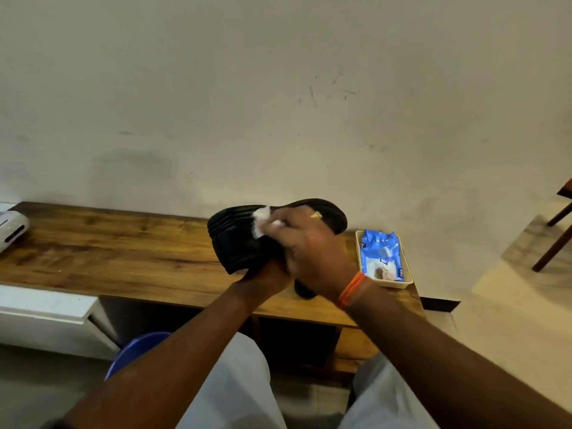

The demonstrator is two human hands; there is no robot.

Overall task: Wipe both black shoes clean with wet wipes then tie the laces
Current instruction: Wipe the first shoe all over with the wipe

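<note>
The left hand (269, 274) grips a black shoe (247, 239) from below and holds it lifted above the wooden bench (123, 255), tipped so that the ridged sole faces up and toward the camera; held this way, the grooves are open to the wipe. The right hand (309, 243), with an orange thread band (351, 287) at the wrist, has its fingers curled round a crumpled white wet wipe (260, 222) and presses it onto the sole near the end farther from the wrist. I judge this to be the wiping step, on the first or second shoe I cannot tell. A dark rounded shape (305, 291) on the bench, just below the hands, may be the other shoe; it is mostly hidden. At the right end of the bench, near the hands, a cream tray (399, 284) holds the blue wet-wipe pack (379, 252), kept within easy reach for a fresh wipe. No laces show from this angle.
</note>
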